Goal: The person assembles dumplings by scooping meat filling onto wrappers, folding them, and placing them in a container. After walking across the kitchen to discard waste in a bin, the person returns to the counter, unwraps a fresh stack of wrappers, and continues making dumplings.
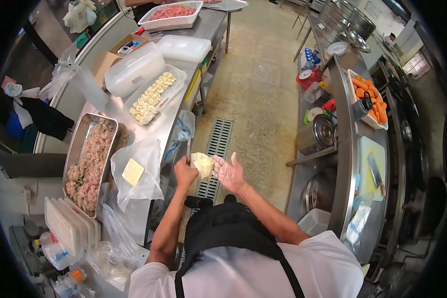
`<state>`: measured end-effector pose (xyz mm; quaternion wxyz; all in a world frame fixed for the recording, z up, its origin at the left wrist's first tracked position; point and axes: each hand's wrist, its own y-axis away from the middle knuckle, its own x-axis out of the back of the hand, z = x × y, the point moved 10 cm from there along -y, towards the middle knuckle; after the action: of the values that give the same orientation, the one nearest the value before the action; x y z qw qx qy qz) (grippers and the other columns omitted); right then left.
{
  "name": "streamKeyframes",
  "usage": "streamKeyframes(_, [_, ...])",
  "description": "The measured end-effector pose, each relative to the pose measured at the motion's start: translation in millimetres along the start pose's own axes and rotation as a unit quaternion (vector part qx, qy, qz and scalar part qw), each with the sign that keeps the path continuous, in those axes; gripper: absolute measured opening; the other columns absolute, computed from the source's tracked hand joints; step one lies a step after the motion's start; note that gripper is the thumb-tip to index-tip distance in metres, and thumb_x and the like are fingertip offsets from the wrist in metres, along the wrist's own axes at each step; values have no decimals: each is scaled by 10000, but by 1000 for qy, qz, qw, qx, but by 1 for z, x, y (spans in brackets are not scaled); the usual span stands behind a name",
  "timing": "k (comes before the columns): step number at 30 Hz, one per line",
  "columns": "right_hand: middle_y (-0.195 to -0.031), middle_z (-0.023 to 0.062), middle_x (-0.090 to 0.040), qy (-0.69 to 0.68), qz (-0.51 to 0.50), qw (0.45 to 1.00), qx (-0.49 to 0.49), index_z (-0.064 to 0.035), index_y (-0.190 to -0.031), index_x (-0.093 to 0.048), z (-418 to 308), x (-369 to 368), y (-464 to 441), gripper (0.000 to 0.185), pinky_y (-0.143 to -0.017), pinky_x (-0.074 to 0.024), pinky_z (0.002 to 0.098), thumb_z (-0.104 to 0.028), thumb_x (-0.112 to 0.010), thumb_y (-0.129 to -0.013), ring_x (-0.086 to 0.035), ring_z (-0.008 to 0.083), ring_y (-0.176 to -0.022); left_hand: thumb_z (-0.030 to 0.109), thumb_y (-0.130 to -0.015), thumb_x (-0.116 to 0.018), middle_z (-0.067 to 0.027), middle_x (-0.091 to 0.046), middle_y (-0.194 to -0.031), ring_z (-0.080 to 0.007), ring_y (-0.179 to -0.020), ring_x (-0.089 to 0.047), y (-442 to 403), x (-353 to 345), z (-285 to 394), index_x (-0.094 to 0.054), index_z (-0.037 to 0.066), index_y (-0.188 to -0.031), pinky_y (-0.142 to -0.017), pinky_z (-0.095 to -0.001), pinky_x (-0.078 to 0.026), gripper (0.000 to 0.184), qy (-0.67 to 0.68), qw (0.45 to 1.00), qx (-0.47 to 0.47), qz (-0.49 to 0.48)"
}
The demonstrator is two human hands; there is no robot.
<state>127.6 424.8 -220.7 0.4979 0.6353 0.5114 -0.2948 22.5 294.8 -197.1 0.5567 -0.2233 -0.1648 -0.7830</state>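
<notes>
My left hand [186, 173] is closed round the edge of some pale dough wrappers [202, 165], in front of my body above the floor drain. A thin upright tool seems to rise from that fist; what it is I cannot make out. My right hand [229, 174] is open, palm up and floury, its fingertips beside the wrappers. On the steel table to the left, a stack of square wrappers [133, 172] lies on a plastic sheet [149, 189]. Beyond it, minced filling [90, 166] fills a metal tray [71, 151]. Folded dumplings [151, 98] sit in rows in a clear box [176, 82].
Lidded plastic boxes [134, 69] and a white basket of meat [199, 10] stand farther up the left table. On the right counter are a basket of carrots [352, 82] and a knife [376, 172] on a cutting board [366, 149]. A person [390, 38] is at the far right.
</notes>
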Motion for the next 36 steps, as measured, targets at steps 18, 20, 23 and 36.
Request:
streamKeyframes(18, [-1497,224,-440,69,12,998,2,31,-1503,-290,8,15,-10,1114,-1091,-411,488,-871,-285,-851,-498,375,-1324,97,-535,-847,-171,-715,-804,-264,-696,-691,12,-1,41,-699,-29,-851,-639,-323,-526,371,-94,993,1,-65])
streamKeyframes(20, [-1540,225,-372,26,48,998,-21,34,-1530,-220,8,30,-22,1133,-1124,-363,479,-868,-301,-850,-447,372,-1365,74,-549,-855,-58,-680,-752,-142,-716,-640,36,-29,45,-698,-35,-869,-649,-290,-499,373,149,976,23,-157])
streamKeyframes(23, [-1607,222,-244,-4,83,996,-29,26,-1568,-120,11,40,-26,1171,-1193,-248,456,-862,-354,-842,-324,360,-1448,84,-572,-866,11,-634,-706,-106,-661,-592,18,-29,4,-684,-36,-863,-588,-306,-468,364,104,983,55,-140])
streamKeyframes(36, [-1666,172,-86,225,107,968,9,-22,-1587,-100,-16,38,0,1048,-1215,-21,534,-806,-276,-913,-25,330,-1544,54,-572,-865,-67,-682,-735,-186,-633,-660,-8,-7,-73,-678,-2,-825,-606,-335,-517,320,137,967,208,-62])
